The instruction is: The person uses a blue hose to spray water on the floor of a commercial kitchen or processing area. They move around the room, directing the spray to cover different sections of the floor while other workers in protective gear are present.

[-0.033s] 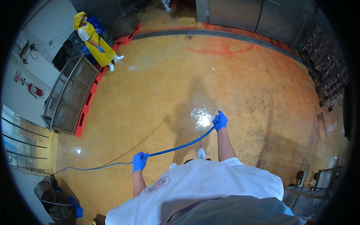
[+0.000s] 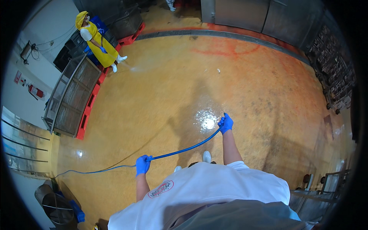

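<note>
A blue hose (image 2: 180, 151) runs in a sagging curve between my two blue-gloved hands. My right hand (image 2: 225, 124) is closed around its end, out ahead of me, with a dark tip poking above the fist. Farther back along the hose, my left hand (image 2: 143, 165) is wrapped around it. From there the hose trails left across the floor toward the wall. Beneath the hose lies the wet yellow-tan floor (image 2: 126, 103), with a bright glare near my right hand. Whether water leaves the tip cannot be made out.
A co-worker (image 2: 100, 46) in a yellow apron sprays the floor at the far left, beside a mesh metal cart (image 2: 74, 97) on red pallets (image 2: 88, 111). A drain channel (image 2: 226, 34) crosses the back. A dark wheeled rack (image 2: 333, 69) stands right; a metal cart (image 2: 316, 203) is near right.
</note>
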{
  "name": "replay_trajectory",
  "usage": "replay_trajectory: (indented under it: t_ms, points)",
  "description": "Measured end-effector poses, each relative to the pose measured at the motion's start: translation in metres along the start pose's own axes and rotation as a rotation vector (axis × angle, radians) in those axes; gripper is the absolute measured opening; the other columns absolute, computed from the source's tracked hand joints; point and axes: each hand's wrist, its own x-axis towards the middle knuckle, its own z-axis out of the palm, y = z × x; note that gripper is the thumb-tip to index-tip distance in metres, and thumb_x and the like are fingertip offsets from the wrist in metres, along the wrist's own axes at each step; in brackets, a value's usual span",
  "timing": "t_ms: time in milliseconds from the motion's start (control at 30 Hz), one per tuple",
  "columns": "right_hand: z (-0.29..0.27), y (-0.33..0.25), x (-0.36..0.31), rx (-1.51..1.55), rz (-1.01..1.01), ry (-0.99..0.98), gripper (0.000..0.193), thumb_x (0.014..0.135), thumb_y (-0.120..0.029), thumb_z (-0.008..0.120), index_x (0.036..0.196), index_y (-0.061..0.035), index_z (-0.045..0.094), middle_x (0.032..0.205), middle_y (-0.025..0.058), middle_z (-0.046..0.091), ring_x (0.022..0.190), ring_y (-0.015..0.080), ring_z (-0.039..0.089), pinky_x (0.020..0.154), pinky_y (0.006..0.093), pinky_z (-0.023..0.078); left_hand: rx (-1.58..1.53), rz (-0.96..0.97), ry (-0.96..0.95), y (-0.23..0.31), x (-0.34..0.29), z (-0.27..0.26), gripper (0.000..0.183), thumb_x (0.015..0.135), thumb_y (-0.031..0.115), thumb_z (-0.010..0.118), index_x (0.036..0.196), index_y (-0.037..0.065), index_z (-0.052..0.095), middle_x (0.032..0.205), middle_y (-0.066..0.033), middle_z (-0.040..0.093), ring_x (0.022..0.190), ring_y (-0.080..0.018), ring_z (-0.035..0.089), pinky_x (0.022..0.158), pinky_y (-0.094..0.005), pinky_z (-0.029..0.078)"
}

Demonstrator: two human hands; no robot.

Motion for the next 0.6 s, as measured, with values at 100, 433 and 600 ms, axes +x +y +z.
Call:
replay_trajectory:
  t_ms: [100,433,600]
  points:
    - [0.013,0.034,-0.026,0.026,-0.003,-0.005,0.01,0.089,-0.023,0.048,0.091,-0.0132,0.049,0.053,-0.0017,0.036,0.041,0.0099,0.032,0.039,0.0274,0.027,-0.04,-0.001,-0.002,-0.045,0.0,-0.015,0.032,0.077,0.026,0.067,0.058,0.003,0.055,0.058,-0.0221,0.049,0.05,-0.0364,0.042,0.048,-0.0397,0.037]
    - [0.006,0.131,-0.087,0.026,-0.085,0.077,0.013,0.089,-0.023,0.047,0.093,-0.0115,0.05,0.054,-0.0012,0.037,0.042,0.0108,0.033,0.038,0.0279,0.027,-0.128,0.021,-0.073,-0.153,-0.002,-0.046,0.031,0.079,0.026,0.063,0.06,0.003,0.056,0.06,-0.0205,0.052,0.05,-0.0306,0.046,0.049,-0.0387,0.037]
    - [0.008,0.144,-0.122,-0.007,-0.12,0.088,0.009,0.089,-0.021,0.046,0.089,-0.0118,0.048,0.054,-0.0008,0.037,0.042,0.0108,0.033,0.038,0.0281,0.027,-0.163,-0.017,-0.126,-0.175,-0.005,-0.06,0.03,0.079,0.028,0.065,0.063,0.003,0.059,0.063,-0.0216,0.054,0.053,-0.0349,0.047,0.051,-0.0394,0.038]
